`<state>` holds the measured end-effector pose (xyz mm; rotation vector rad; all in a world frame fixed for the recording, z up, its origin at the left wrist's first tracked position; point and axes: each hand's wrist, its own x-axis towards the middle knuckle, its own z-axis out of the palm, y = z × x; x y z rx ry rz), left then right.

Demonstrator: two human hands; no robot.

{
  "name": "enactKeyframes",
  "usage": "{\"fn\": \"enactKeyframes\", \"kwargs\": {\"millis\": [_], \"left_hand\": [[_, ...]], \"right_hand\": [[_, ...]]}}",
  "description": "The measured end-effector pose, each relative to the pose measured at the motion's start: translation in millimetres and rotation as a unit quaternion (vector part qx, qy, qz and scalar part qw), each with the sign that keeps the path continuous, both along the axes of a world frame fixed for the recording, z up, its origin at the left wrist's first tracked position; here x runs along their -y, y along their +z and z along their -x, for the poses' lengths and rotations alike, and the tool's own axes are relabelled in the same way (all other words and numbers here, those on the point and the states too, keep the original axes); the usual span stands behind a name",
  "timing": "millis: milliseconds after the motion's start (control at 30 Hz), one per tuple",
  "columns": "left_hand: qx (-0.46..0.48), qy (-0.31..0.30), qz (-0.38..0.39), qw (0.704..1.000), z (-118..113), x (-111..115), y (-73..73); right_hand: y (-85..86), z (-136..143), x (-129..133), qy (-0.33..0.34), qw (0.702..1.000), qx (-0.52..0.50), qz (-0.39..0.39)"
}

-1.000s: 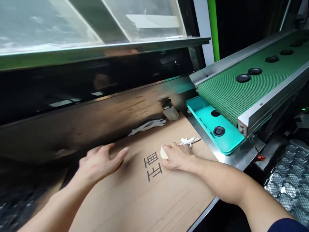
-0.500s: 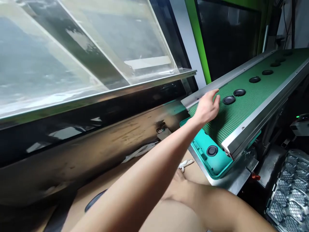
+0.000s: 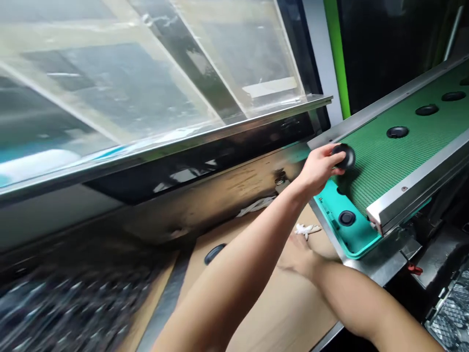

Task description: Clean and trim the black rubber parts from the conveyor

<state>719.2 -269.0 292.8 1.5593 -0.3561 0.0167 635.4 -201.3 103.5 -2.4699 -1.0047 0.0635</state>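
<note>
My left hand reaches across to the low end of the green conveyor belt and closes its fingers on a round black cap. More black caps ride the belt further up. My right hand rests on the brown cardboard sheet. The left forearm hides most of it, so I cannot see what it holds. One black cap lies in the teal tray below the belt's end. Another black cap lies on the cardboard at the left.
A tilted clear guard panel with a metal lower edge fills the upper left. White gloves lie against the dark machine wall and a white scrap lies near the tray. A blister tray with cells sits at the lower right.
My left hand went from the cardboard up to the belt and has closed on a black cap. My right hand stayed on the cardboard. The view swung to the left.
</note>
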Motion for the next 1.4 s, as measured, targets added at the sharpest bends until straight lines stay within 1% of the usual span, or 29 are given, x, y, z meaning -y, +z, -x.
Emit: {"fn": "enactKeyframes", "kwargs": {"millis": [33, 67, 100, 167, 233, 267, 333, 400, 433, 467, 500, 533, 600, 633, 700, 800, 867, 933, 1000, 1067, 1133, 1233, 1333, 1400], "left_hand": [[-0.031, 0.001, 0.044, 0.999, 18, -26, -9.7], [-0.063, 0.020, 0.084, 0.994, 38, -55, -22.6], [-0.096, 0.052, 0.118, 0.987, 57, -83, -38.2], [-0.158, 0.145, 0.168, 0.962, 96, -137, -74.7], [-0.215, 0.226, 0.210, 0.927, 129, -180, -112.9], [-0.226, 0.247, 0.235, 0.913, 143, -196, -130.6], [-0.225, 0.267, 0.289, 0.891, 161, -217, -160.5], [-0.216, 0.277, 0.338, 0.873, 170, -226, -180.8], [-0.212, 0.283, 0.358, 0.864, 171, -228, -187.0], [-0.211, 0.285, 0.374, 0.857, 172, -230, -191.0], [-0.212, 0.283, 0.386, 0.852, 171, -231, -193.0], [-0.215, 0.278, 0.398, 0.847, 170, -232, -193.6], [-0.219, 0.256, 0.421, 0.842, 168, -236, -192.5], [-0.221, 0.242, 0.432, 0.840, 167, -239, -191.6], [-0.223, 0.220, 0.452, 0.835, 166, -243, -190.4], [-0.233, 0.199, 0.462, 0.832, 165, -236, -190.4], [-0.244, 0.176, 0.463, 0.834, 165, -222, -190.9], [-0.251, 0.135, 0.463, 0.839, 165, -204, -191.6], [-0.252, 0.091, 0.464, 0.844, 164, -189, -192.3], [-0.254, 0.069, 0.470, 0.843, 162, -183, -192.7], [-0.256, 0.085, 0.489, 0.830, 160, -187, -192.2], [-0.244, 0.130, 0.522, 0.807, 157, -197, -190.4], [-0.232, 0.144, 0.530, 0.803, 154, -200, -189.1], [-0.232, 0.151, 0.532, 0.800, 153, -198, -189.5]], "right_hand": [[-1.7, 1, 1, 0.004, 1.000, 0.006, 0.004], [-2.8, 2, 1, 0.009, 1.000, 0.013, 0.006], [-3.1, 3, 2, 0.017, 1.000, 0.019, 0.008], [-1.0, 6, 3, 0.039, 0.999, 0.030, 0.011], [5.1, 10, 4, 0.064, 0.997, 0.049, 0.019], [9.6, 12, 4, 0.074, 0.995, 0.058, 0.023], [20.0, 12, 8, 0.078, 0.994, 0.069, 0.036], [30.0, 6, 15, 0.033, 0.995, 0.084, 0.050], [33.9, 1, 21, -0.007, 0.993, 0.101, 0.053], [36.7, -7, 28, -0.053, 0.990, 0.118, 0.060], [38.4, -15, 34, -0.083, 0.986, 0.124, 0.076], [39.0, -24, 41, -0.098, 0.983, 0.117, 0.100], [37.8, -39, 50, -0.098, 0.983, 0.076, 0.138], [36.5, -45, 52, -0.095, 0.984, 0.064, 0.139], [34.3, -47, 50, -0.085, 0.989, 0.068, 0.101], [33.2, -32, 34, -0.049, 0.993, 0.109, 0.006], [33.6, -18, 23, -0.018, 0.992, 0.117, -0.043], [34.6, -6, 17, 0.001, 0.990, 0.115, -0.076], [36.4, 0, 15, 0.002, 0.988, 0.115, -0.106], [38.7, 1, 16, -0.013, 0.985, 0.109, -0.133], [40.4, 2, 17, -0.025, 0.983, 0.093, -0.153], [39.1, 4, 15, 0.001, 0.987, 0.052, -0.155], [34.3, 8, 11, 0.010, 0.989, 0.018, -0.145], [30.4, 9, 8, 0.023, 0.991, 0.035, -0.128]]}}
